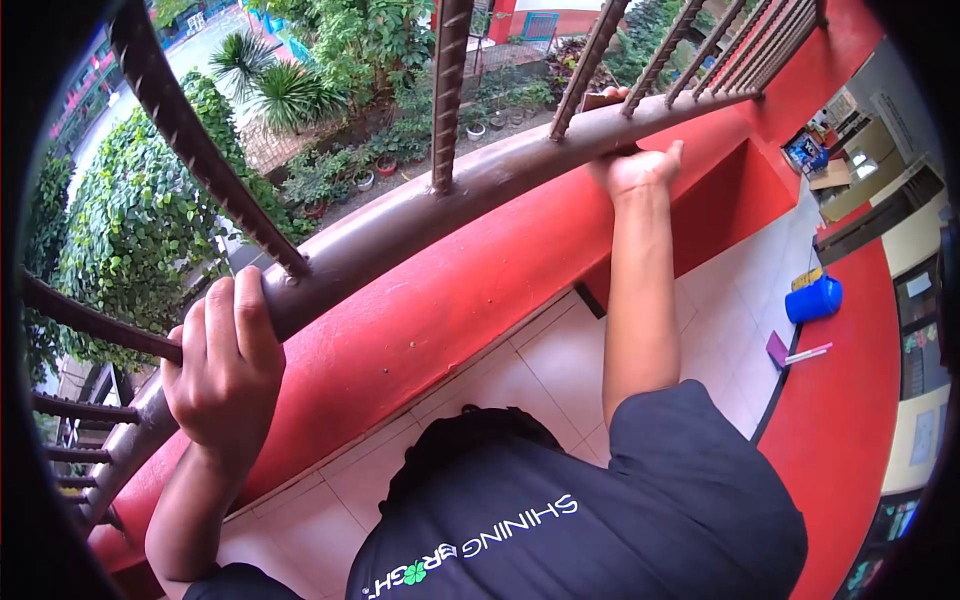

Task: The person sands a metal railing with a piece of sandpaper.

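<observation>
A dark brown metal railing runs from lower left to upper right, with twisted upright bars standing on its thick bottom pipe (400, 225). My left hand (225, 370) is closed over the pipe at the left, its fingers wrapped between two bars. Farther along, my right hand (645, 172) reaches under the same pipe, thumb pointing up. Its fingertips show on the far side, pressing a flat brown piece (603, 101) against the pipe. A dark edge of it seems to show underneath as well. What this piece is made of I cannot make out.
Below the pipe is a red painted ledge (400, 330) above a tiled floor (560, 350). Behind the bars are shrubs (130, 230) and potted plants. On the right stand a blue container (814, 298), a purple dustpan-like object (778, 350) and a red-and-cream wall (840, 420).
</observation>
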### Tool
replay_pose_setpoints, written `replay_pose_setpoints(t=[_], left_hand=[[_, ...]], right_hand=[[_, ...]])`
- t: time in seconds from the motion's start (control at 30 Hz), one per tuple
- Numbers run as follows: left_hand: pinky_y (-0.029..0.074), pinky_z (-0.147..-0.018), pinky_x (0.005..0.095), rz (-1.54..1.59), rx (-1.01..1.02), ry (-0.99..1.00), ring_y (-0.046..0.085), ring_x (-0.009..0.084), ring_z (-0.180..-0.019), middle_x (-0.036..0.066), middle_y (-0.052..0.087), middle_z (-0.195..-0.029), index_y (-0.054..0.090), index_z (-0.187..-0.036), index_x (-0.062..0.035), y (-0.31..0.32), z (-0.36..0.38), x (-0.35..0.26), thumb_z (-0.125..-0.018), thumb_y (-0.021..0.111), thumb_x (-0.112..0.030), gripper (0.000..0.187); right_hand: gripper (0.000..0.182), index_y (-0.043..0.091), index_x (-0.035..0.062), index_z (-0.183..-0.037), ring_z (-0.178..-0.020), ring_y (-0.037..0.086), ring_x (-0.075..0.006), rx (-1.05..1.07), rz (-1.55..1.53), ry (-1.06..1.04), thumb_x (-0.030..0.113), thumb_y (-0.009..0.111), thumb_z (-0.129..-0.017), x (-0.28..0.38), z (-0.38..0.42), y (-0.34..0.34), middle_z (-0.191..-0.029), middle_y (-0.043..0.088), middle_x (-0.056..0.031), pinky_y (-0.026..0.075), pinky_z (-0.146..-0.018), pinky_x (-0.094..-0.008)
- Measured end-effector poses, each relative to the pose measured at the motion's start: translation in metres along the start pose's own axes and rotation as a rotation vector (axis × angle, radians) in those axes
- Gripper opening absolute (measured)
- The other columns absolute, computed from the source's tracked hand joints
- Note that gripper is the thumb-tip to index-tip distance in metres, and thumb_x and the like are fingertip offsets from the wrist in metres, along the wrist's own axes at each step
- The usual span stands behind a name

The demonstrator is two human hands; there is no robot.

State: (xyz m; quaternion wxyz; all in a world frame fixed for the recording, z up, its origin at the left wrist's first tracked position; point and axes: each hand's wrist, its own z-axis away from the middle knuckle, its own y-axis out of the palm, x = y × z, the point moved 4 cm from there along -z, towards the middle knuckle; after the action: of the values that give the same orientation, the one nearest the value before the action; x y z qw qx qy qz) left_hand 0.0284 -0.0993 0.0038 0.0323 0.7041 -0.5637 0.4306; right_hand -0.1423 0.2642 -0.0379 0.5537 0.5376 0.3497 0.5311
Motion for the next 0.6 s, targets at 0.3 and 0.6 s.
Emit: replay_pose_setpoints(t=[0.3, 0.6], left_hand=[[0.056, -0.072, 0.0332, 0.087, 0.025, -0.088, 0.074, 0.0186, -0.084, 0.003, 0.073, -0.096, 0.065, -0.112, -0.0116, -0.001, 0.000, -0.002, -0.092, 0.067, -0.007, 0.021], [0.058, -0.076, 0.0365, 0.134, 0.088, -0.162, 0.075, 0.0231, -0.086, 0.007, 0.075, -0.097, 0.065, -0.111, -0.0086, -0.001, -0.001, -0.005, -0.089, 0.067, -0.005, 0.023]], right_hand=[[0.105, 0.058, -0.0070, -0.118, -0.103, 0.064, -0.0354, 0.125, -0.057, 0.064, 0.085, 0.014, -0.094, 0.010, -0.014, -0.004, -0.107, 0.065, -0.0231, 0.051, -0.102, -0.0541], [0.101, 0.055, -0.0068, -0.124, -0.098, 0.063, -0.0371, 0.055, -0.027, -0.056, 0.082, 0.015, -0.097, 0.063, -0.061, -0.008, -0.101, 0.064, -0.0249, 0.051, -0.097, -0.0578]])
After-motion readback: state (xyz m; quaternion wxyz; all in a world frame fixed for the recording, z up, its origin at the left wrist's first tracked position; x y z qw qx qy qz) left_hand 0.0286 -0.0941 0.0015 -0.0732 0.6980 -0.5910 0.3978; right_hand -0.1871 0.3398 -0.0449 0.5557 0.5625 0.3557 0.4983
